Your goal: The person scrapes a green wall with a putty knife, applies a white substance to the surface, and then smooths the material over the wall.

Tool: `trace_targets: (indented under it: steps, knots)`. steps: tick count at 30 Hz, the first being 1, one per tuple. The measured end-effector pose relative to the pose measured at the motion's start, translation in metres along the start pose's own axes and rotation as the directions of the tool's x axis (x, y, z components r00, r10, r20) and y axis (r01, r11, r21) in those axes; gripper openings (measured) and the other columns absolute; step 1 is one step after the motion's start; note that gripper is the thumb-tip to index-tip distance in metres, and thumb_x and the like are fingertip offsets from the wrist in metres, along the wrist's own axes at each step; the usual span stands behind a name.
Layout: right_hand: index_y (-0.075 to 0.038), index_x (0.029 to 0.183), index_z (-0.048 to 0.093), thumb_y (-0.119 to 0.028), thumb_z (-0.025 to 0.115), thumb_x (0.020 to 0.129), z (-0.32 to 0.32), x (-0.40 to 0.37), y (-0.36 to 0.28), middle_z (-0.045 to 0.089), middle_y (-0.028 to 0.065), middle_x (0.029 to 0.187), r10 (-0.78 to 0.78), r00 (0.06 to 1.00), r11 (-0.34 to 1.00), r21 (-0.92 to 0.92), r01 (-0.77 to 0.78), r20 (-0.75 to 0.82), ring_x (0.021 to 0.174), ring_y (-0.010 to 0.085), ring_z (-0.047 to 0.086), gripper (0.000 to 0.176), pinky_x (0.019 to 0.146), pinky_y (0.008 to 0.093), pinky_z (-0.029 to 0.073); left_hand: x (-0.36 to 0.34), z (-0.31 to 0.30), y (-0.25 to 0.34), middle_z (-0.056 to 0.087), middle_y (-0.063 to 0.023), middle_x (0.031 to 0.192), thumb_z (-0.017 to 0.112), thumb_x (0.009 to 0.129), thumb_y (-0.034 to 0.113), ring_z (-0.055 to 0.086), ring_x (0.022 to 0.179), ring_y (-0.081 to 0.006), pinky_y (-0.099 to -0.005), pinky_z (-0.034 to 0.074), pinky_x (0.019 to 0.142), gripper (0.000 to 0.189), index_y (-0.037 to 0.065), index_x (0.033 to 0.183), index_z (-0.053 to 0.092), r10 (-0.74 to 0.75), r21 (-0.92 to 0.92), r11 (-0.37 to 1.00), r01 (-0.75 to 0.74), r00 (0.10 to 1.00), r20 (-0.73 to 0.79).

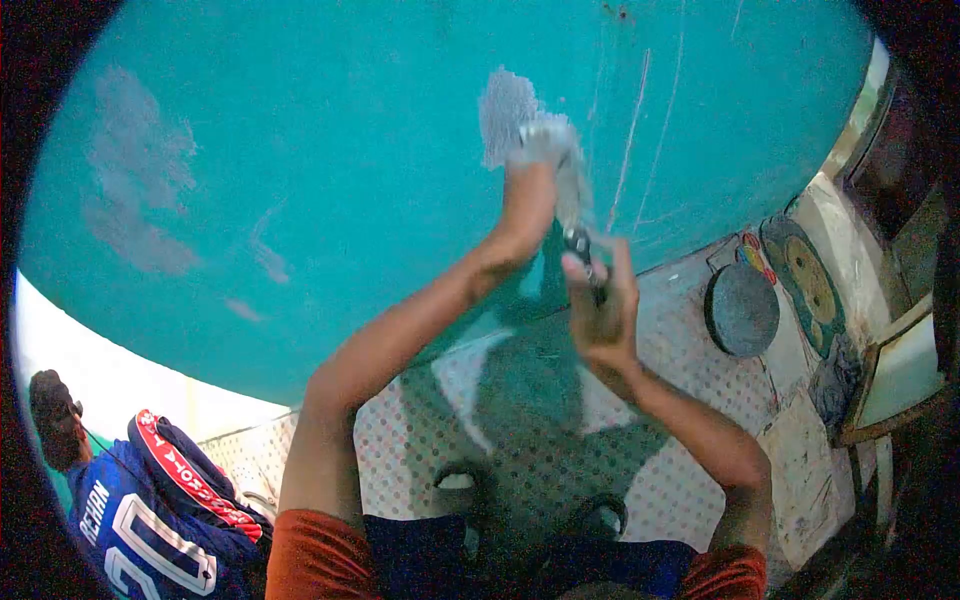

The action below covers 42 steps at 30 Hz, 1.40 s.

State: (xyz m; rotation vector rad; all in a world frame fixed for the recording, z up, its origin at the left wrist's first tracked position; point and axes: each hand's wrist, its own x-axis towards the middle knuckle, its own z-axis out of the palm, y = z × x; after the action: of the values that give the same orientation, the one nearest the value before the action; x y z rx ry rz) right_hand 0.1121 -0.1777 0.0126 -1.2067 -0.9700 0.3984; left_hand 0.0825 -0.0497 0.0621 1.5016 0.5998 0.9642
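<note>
In the head view, my left hand (pixel 538 150) is up against the teal wall (pixel 380 130), beside a grey-white patch (pixel 507 105) of rough filler. Motion smears its fingers, and something pale shows around them that I cannot make out. Lower and to the right, my right hand (pixel 608 310) is closed around the dark handle of what looks like a putty knife (pixel 580 240). Its pale, blurred blade points up toward my left hand. Whether the blade touches the left hand or the wall cannot be told.
More filler patches (pixel 140 180) mark the wall at left; pale scratches (pixel 632 140) run down it at right. On the dotted tile floor (pixel 690 400) stands a round dark lid or pan (pixel 741 310), near a patterned mat (pixel 805 280). A person in a blue jersey (pixel 150 530) is at lower left.
</note>
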Motion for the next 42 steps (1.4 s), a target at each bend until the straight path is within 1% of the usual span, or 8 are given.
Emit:
trace_targets:
  steps: [7, 11, 17, 20, 26, 30, 36, 42]
  knots:
    - [-0.003, 0.104, 0.041, -0.019, 0.052, 0.088, -0.008, -0.005, 0.019, 0.047, -0.0009, 0.069, -0.013, 1.000, 0.991, -0.136, 0.014, 0.006, 0.060, 0.0040, 0.036, 0.026, 0.050, 0.0194, 0.030, 0.004, 0.008, -0.013, 0.057, -0.0059, 0.077, 0.045, 0.087, 0.030, 0.054, 0.069, -0.0158, -0.0318, 0.045, 0.065, 0.027, 0.006, 0.086, 0.056, 0.128, 0.099, 0.987, -0.124, 0.991, -0.038]
    - [-0.003, 0.107, 0.042, -0.033, 0.052, 0.086, -0.014, 0.010, 0.000, 0.061, 0.0133, 0.079, 0.013, 1.000, 0.992, -0.127, -0.015, -0.013, 0.072, 0.0192, 0.058, 0.038, 0.065, 0.0327, 0.045, 0.010, 0.014, 0.014, 0.058, -0.0061, 0.077, 0.045, 0.087, 0.028, 0.055, 0.066, -0.0159, -0.0328, 0.046, 0.060, 0.025, 0.006, 0.085, 0.057, -0.007, -0.021, 1.000, 0.008, 0.999, 0.038]
    - [0.000, 0.103, 0.042, -0.020, 0.054, 0.086, -0.012, -0.003, 0.021, 0.050, 0.0004, 0.070, 0.049, 0.998, 0.995, -0.088, -0.046, 0.032, 0.061, 0.0048, 0.039, 0.029, 0.050, 0.0214, 0.033, 0.005, 0.007, -0.017, 0.059, -0.0062, 0.073, 0.044, 0.087, 0.027, 0.057, 0.064, -0.0158, -0.0308, 0.047, 0.059, 0.026, 0.006, 0.083, 0.058, 0.031, 0.009, 0.999, -0.031, 1.000, 0.002]
    - [-0.004, 0.108, 0.042, -0.026, 0.054, 0.085, -0.015, 0.013, 0.000, 0.062, 0.0131, 0.079, -0.098, 0.995, 0.964, -0.250, 0.091, -0.015, 0.068, 0.0178, 0.058, 0.034, 0.059, 0.0319, 0.045, 0.010, 0.012, 0.008, 0.060, -0.0071, 0.073, 0.045, 0.087, 0.027, 0.059, 0.064, -0.0179, -0.0318, 0.047, 0.060, 0.028, 0.004, 0.085, 0.060, -0.049, -0.061, 0.997, 0.050, 0.999, 0.021]
    - [-0.001, 0.107, 0.040, -0.021, 0.056, 0.085, -0.014, -0.011, 0.028, 0.052, 0.0037, 0.070, 0.106, 0.992, 0.990, -0.104, -0.099, 0.065, 0.059, 0.0067, 0.040, 0.034, 0.049, 0.0246, 0.035, -0.001, 0.000, -0.044, 0.057, -0.0074, 0.065, 0.048, 0.087, 0.029, 0.058, 0.056, -0.0189, -0.0324, 0.046, 0.050, 0.028, 0.004, 0.078, 0.056, 0.147, 0.020, 0.989, -0.146, 0.988, -0.039]
    - [0.000, 0.100, 0.047, -0.023, 0.057, 0.085, -0.028, -0.038, 0.081, 0.051, 0.0043, 0.069, 0.077, 0.978, 0.964, -0.266, -0.024, 0.193, 0.057, 0.0095, 0.040, 0.029, 0.050, 0.0271, 0.035, -0.019, -0.018, -0.072, 0.057, -0.0069, 0.063, 0.049, 0.088, 0.032, 0.059, 0.055, -0.0184, -0.0319, 0.047, 0.048, 0.030, 0.004, 0.077, 0.054, -0.144, -0.159, 0.975, 0.157, 0.986, 0.089]
    - [0.001, 0.086, 0.052, -0.023, 0.054, 0.086, -0.029, -0.053, 0.101, 0.046, 0.0020, 0.067, 0.291, 0.924, 0.923, -0.326, -0.204, 0.248, 0.061, 0.0097, 0.038, 0.024, 0.053, 0.0276, 0.034, -0.030, -0.049, -0.071, 0.059, -0.0058, 0.068, 0.055, 0.083, 0.038, 0.059, 0.057, -0.0161, -0.0288, 0.047, 0.051, 0.035, 0.003, 0.078, 0.055, -0.305, 0.135, 0.951, 0.278, 0.917, 0.256]
    - [0.000, 0.085, 0.050, -0.019, 0.052, 0.087, -0.035, -0.060, 0.117, 0.042, -0.0014, 0.068, 0.312, 0.910, 0.940, -0.228, -0.254, 0.274, 0.065, 0.0077, 0.036, 0.019, 0.056, 0.0247, 0.033, -0.038, -0.054, -0.055, 0.063, -0.0081, 0.080, 0.075, 0.066, 0.033, 0.060, 0.069, -0.0133, -0.0267, 0.049, 0.061, 0.049, -0.002, 0.094, 0.057, -0.189, 0.367, 0.927, 0.083, 0.945, 0.265]
